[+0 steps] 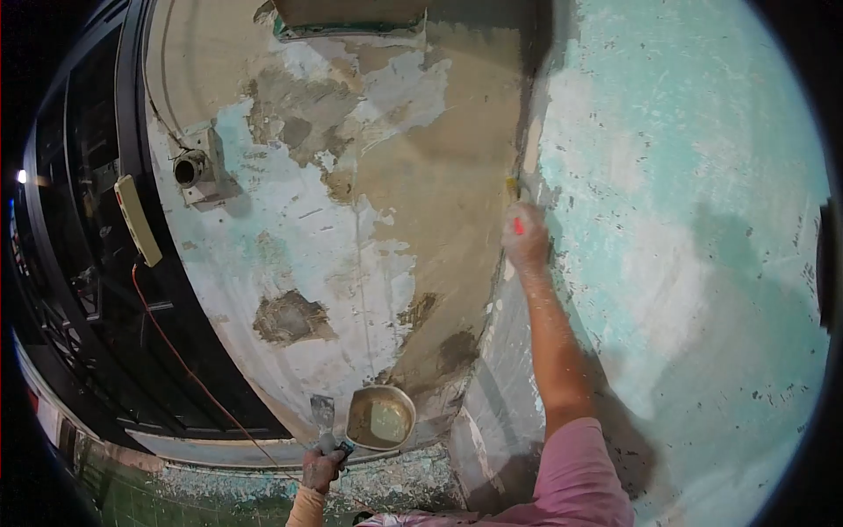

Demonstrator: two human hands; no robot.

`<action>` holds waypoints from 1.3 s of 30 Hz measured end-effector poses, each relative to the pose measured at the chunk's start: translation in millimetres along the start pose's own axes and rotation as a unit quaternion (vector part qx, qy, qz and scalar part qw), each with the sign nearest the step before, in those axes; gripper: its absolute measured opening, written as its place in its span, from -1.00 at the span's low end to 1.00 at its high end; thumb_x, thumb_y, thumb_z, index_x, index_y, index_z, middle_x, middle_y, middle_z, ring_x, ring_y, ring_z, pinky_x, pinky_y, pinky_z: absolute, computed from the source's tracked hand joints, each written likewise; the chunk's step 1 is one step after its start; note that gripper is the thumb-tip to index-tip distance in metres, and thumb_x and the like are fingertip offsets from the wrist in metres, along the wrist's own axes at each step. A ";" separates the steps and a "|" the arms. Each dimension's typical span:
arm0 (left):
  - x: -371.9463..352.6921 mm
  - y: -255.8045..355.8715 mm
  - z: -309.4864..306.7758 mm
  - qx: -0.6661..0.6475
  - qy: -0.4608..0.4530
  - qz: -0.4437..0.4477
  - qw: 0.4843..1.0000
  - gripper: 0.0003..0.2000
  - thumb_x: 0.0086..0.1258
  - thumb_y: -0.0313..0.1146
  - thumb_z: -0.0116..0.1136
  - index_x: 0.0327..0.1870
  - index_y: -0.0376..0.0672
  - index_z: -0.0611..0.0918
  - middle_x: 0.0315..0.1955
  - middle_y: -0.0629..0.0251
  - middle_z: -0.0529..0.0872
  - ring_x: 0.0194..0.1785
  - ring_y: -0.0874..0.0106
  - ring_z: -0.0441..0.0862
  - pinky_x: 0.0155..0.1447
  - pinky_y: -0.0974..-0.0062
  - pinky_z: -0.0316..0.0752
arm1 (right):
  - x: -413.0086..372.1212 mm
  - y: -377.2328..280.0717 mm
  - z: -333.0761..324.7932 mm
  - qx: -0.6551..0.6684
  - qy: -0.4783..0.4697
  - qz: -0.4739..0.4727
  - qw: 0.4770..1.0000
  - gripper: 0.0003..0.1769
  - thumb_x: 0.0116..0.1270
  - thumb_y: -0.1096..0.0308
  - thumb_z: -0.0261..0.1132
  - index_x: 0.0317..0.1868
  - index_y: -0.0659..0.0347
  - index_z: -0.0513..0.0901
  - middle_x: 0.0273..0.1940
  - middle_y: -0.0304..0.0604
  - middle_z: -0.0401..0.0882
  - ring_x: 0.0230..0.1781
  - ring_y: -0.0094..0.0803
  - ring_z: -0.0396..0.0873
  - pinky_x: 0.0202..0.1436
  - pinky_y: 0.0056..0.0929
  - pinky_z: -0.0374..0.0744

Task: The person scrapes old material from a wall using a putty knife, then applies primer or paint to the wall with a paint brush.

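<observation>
My left hand (323,467) is closed low in front of the wall. A putty knife (322,411) rises from it, its flat blade smeared with grey. Beside that hand is a metal pan (381,420) with pale, wet-looking material in it, its handle end reaching the fingers. My right hand (525,235), coated in whitish dust, is raised to the wall corner (527,132). Its fingers are wrapped round a small brush (512,185) with a yellowish tip against the corner; a red patch of the handle shows in the grip.
The left wall (448,149) has brown and peeled white patches. Pale green, scuffed paint covers the right wall (694,114). A pipe stub (188,169) juts out near a dark door frame (132,88), where a cream power strip (138,221) hangs with an orange cord (180,351).
</observation>
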State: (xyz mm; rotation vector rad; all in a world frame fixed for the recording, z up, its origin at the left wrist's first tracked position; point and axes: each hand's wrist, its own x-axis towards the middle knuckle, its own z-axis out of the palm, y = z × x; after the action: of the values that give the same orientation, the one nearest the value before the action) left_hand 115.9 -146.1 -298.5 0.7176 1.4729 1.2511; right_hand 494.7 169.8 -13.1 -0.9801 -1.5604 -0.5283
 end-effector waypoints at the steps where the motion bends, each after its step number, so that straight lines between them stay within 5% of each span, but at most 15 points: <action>1: 0.2 8.0 7.9 -0.003 -0.011 0.008 1.000 -0.92 0.28 -0.45 0.22 -0.26 -0.23 0.66 -0.62 0.33 0.62 -0.66 0.58 0.45 -0.61 0.57 0.26 | -4.3 -6.5 7.4 -0.008 -0.013 -0.009 1.000 -0.80 0.26 0.38 0.26 -0.11 0.19 0.64 -0.22 0.14 0.66 -0.20 0.17 0.62 -0.08 -0.01 0.60; 5: 5.0 21.0 17.0 0.014 -0.047 0.050 0.998 -0.89 0.27 -0.43 0.23 -0.25 -0.24 0.67 -0.62 0.31 0.64 -0.67 0.57 0.44 -0.61 0.56 0.26 | -145.7 -7.9 47.4 0.048 -0.134 -0.123 0.982 -0.73 0.23 0.41 0.28 -0.04 0.20 0.63 -0.16 0.09 0.67 -0.17 0.15 0.62 -0.03 -0.01 0.62; 8: 18.3 24.9 21.3 0.024 -0.064 0.073 0.995 -0.87 0.27 -0.42 0.24 -0.24 -0.26 0.68 -0.61 0.31 0.64 -0.66 0.57 0.44 -0.60 0.56 0.27 | -93.9 -5.4 27.6 0.060 -0.030 -0.108 0.992 -0.70 0.26 0.40 0.26 0.01 0.20 0.62 -0.10 0.08 0.66 -0.13 0.13 0.63 -0.03 -0.04 0.62; 10: 18.7 20.3 18.9 0.045 -0.079 0.072 0.993 -0.85 0.27 -0.41 0.25 -0.22 -0.28 0.68 -0.61 0.31 0.64 -0.66 0.57 0.44 -0.59 0.55 0.27 | -17.1 -12.1 -3.3 -0.044 -0.051 0.015 0.998 -0.68 0.28 0.39 0.25 0.05 0.20 0.62 -0.04 0.08 0.66 -0.08 0.10 0.64 0.00 -0.06 0.62; 12: 8.1 37.1 28.9 0.055 -0.076 0.035 0.995 -0.85 0.26 -0.40 0.26 -0.24 -0.29 0.68 -0.60 0.30 0.65 -0.65 0.56 0.44 -0.59 0.55 0.28 | 43.8 -6.2 -9.9 -0.008 0.050 -0.045 0.998 -0.69 0.28 0.39 0.25 0.04 0.20 0.63 -0.02 0.09 0.66 -0.03 0.11 0.63 0.02 -0.04 0.61; 15: 10.6 36.1 32.1 0.062 -0.073 0.022 0.995 -0.84 0.26 -0.40 0.26 -0.25 -0.30 0.67 -0.60 0.30 0.65 -0.65 0.55 0.45 -0.58 0.55 0.28 | -1.4 -8.8 33.3 0.033 -0.025 -0.024 0.999 -0.65 0.26 0.40 0.25 0.08 0.20 0.62 0.05 0.11 0.64 0.09 0.12 0.59 0.15 -0.01 0.57; 17: 14.2 37.1 33.9 0.052 -0.078 0.020 0.995 -0.84 0.25 -0.39 0.27 -0.25 -0.31 0.67 -0.60 0.29 0.65 -0.64 0.54 0.46 -0.57 0.54 0.29 | -106.6 -34.4 60.1 0.037 -0.099 -0.084 0.991 -0.55 0.21 0.45 0.26 0.15 0.22 0.61 0.17 0.14 0.59 0.26 0.11 0.49 0.38 -0.03 0.43; 19: 22.1 38.0 33.7 0.071 -0.060 0.019 0.995 -0.83 0.26 -0.38 0.27 -0.26 -0.31 0.67 -0.60 0.28 0.65 -0.63 0.54 0.47 -0.56 0.53 0.30 | -191.5 -67.5 47.0 0.161 -0.317 -0.093 0.930 -0.66 0.22 0.49 0.27 0.04 0.22 0.64 -0.04 0.05 0.67 0.06 0.03 0.62 0.12 -0.07 0.59; 21: 27.6 37.9 34.3 0.082 -0.051 0.019 0.995 -0.84 0.26 -0.38 0.26 -0.27 -0.31 0.67 -0.60 0.28 0.65 -0.62 0.53 0.48 -0.55 0.52 0.32 | -221.7 -85.2 42.3 0.258 -0.254 -0.009 0.932 -0.80 0.24 0.53 0.25 -0.11 0.24 0.65 -0.18 0.00 0.68 -0.08 -0.01 0.66 -0.03 -0.13 0.62; 28: 44.0 28.9 35.4 0.037 -0.047 0.042 0.997 -0.82 0.26 -0.38 0.25 -0.23 -0.30 0.66 -0.57 0.29 0.65 -0.60 0.53 0.50 -0.53 0.54 0.35 | -114.3 -52.5 29.5 0.138 -0.026 0.051 0.989 -0.90 0.29 0.54 0.21 -0.20 0.29 0.62 -0.22 0.02 0.65 -0.16 0.04 0.64 -0.06 -0.19 0.61; 30: 39.0 25.7 38.8 0.022 -0.050 0.033 0.998 -0.82 0.26 -0.39 0.24 -0.20 -0.28 0.66 -0.57 0.31 0.65 -0.60 0.54 0.49 -0.53 0.55 0.34 | -128.7 -54.2 28.8 0.138 -0.072 0.018 0.988 -0.91 0.30 0.52 0.23 -0.21 0.29 0.62 -0.23 0.04 0.65 -0.20 0.04 0.64 -0.11 -0.20 0.61; 32: 30.8 41.7 44.0 0.032 -0.054 0.020 0.998 -0.82 0.26 -0.40 0.24 -0.18 -0.27 0.65 -0.57 0.32 0.64 -0.60 0.55 0.48 -0.54 0.55 0.33 | -183.9 -72.1 29.3 0.174 -0.216 -0.028 0.960 -0.93 0.29 0.49 0.26 -0.23 0.29 0.61 -0.25 0.06 0.65 -0.27 0.02 0.64 -0.18 -0.18 0.61; 35: 30.9 40.7 42.9 0.062 -0.028 0.041 0.997 -0.83 0.27 -0.37 0.24 -0.20 -0.25 0.66 -0.58 0.32 0.63 -0.59 0.56 0.49 -0.52 0.53 0.35 | -224.4 -110.0 9.0 0.324 -0.189 0.086 0.923 -0.94 0.26 0.51 0.26 -0.27 0.31 0.59 -0.35 0.04 0.64 -0.37 -0.05 0.66 -0.24 -0.28 0.63; 38: 37.6 27.7 35.8 0.123 0.007 0.060 0.991 -0.80 0.25 -0.32 0.27 -0.27 -0.30 0.67 -0.61 0.27 0.65 -0.56 0.49 0.55 -0.44 0.44 0.44 | -208.9 -121.6 -31.9 0.428 -0.330 0.389 0.746 -0.96 0.25 0.51 0.26 -0.33 0.32 0.58 -0.48 0.00 0.61 -0.45 -0.12 0.66 -0.30 -0.31 0.61; 39: 37.5 25.2 35.8 0.132 0.010 0.073 0.988 -0.79 0.24 -0.32 0.27 -0.28 -0.31 0.67 -0.61 0.26 0.65 -0.55 0.48 0.56 -0.42 0.42 0.46 | -200.5 -128.3 -38.8 0.392 -0.380 0.374 0.750 -0.93 0.22 0.48 0.25 -0.36 0.33 0.58 -0.50 0.05 0.60 -0.49 -0.04 0.64 -0.36 -0.24 0.58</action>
State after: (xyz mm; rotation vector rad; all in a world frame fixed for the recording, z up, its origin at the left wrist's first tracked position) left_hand 134.4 -93.5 -284.2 1.0074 1.6451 1.1845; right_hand 410.2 9.4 -172.0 -1.0568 -1.6243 1.1633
